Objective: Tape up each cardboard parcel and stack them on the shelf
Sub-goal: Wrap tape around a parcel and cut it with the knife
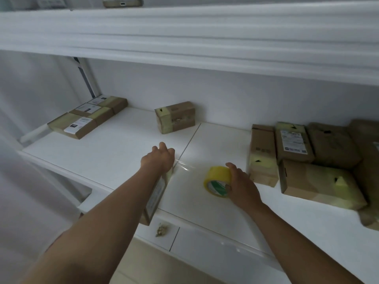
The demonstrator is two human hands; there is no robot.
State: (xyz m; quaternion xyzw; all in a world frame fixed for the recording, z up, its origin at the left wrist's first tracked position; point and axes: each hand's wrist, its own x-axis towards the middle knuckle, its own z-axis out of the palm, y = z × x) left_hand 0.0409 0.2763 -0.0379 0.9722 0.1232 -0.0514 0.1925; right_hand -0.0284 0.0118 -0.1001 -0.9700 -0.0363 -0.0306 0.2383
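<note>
My left hand (162,157) presses down on the far end of a slim cardboard parcel (155,198) that lies under my forearm on the white shelf (114,148). A clear strip of tape (185,166) stretches from that parcel's end to the yellow tape roll (216,180), which my right hand (241,184) grips on the shelf surface. Most of the parcel is hidden by my arm; only its labelled side shows.
Three taped parcels (88,116) lie in a row at the back left. One small parcel (175,116) stands against the back wall. A pile of several parcels (307,160) fills the right. An upper shelf (184,37) overhangs. A crumpled scrap (162,229) lies below the edge.
</note>
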